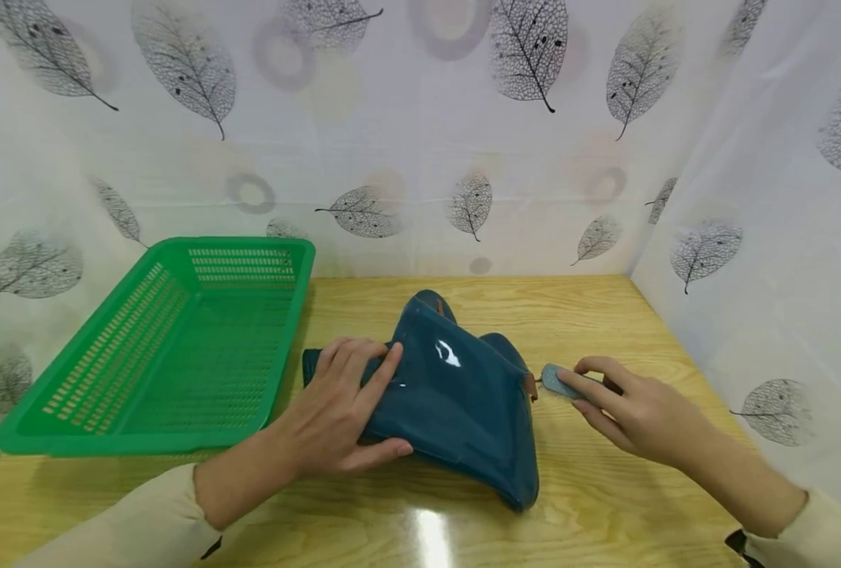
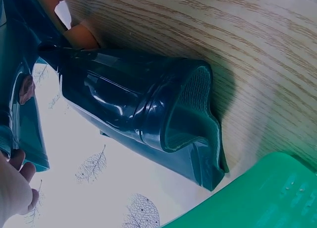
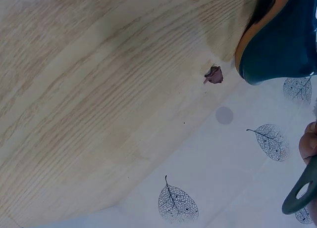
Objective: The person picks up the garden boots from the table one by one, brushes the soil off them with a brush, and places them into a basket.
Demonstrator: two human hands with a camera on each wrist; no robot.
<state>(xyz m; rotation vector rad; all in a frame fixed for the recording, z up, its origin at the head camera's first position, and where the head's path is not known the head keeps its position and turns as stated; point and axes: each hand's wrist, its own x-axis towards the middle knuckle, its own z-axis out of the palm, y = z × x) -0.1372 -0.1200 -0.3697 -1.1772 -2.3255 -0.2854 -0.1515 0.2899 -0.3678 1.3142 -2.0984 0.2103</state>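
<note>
A pair of glossy teal rubber boots lies on the table. My left hand (image 1: 338, 402) grips the upper boot (image 1: 456, 386) near its shaft opening, thumb spread along the lower edge. The open shaft of the other boot (image 2: 188, 109) faces the green basket in the left wrist view. A brown patch (image 2: 26, 89) marks a boot there. To the right of the boots, my right hand (image 1: 629, 414) holds a small grey-blue tool (image 1: 561, 380), apparently a brush. Its dark green handle (image 3: 303, 188) has a hole. The tool's far end is close to a brown part of the boot.
A green plastic basket (image 1: 296, 347) with slotted sides stands on the left of the wooden table (image 1: 577, 315). Leaf-patterned white sheeting (image 1: 406, 150) rises behind and to the right. A small dark reddish lump (image 3: 214, 75) lies near a boot in the right wrist view.
</note>
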